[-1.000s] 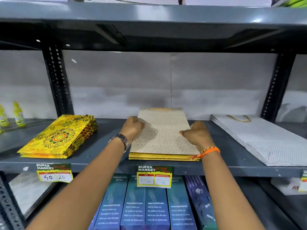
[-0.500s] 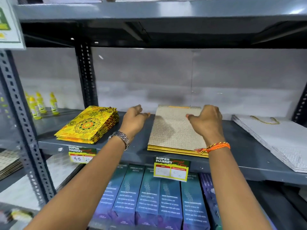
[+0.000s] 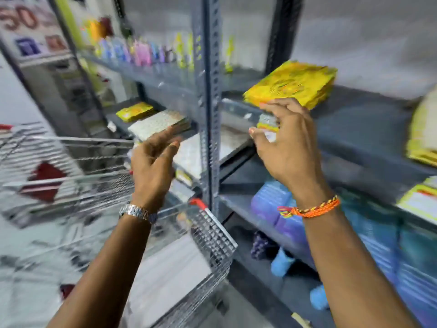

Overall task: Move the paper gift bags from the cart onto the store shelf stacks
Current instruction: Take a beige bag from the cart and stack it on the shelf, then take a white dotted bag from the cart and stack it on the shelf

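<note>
The view is blurred by motion. My left hand (image 3: pixel 153 162) hangs open above the wire cart (image 3: pixel 212 235), fingers apart and holding nothing. My right hand (image 3: pixel 286 143) is open too, in front of the grey shelf (image 3: pixel 359 124), just below the yellow patterned bag stack (image 3: pixel 295 84). The beige and gold bag stack (image 3: pixel 423 133) lies at the far right edge of the same shelf. Flat pale paper bags (image 3: pixel 170 268) rest inside the cart under my left forearm. A silvery bag stack (image 3: pixel 156 124) sits on a lower shelf behind my left hand.
A grey perforated upright post (image 3: pixel 210 102) stands between my hands. Small coloured bottles (image 3: pixel 142 53) line the shelf at the upper left. Blue boxes (image 3: pixel 383 245) fill the shelf below my right arm. A small yellow stack (image 3: pixel 134 112) lies beyond the silvery one.
Both hands have let go of the beige bag stack and drawn back from the shelf. The view has swung left and down, bringing the cart into sight.
</note>
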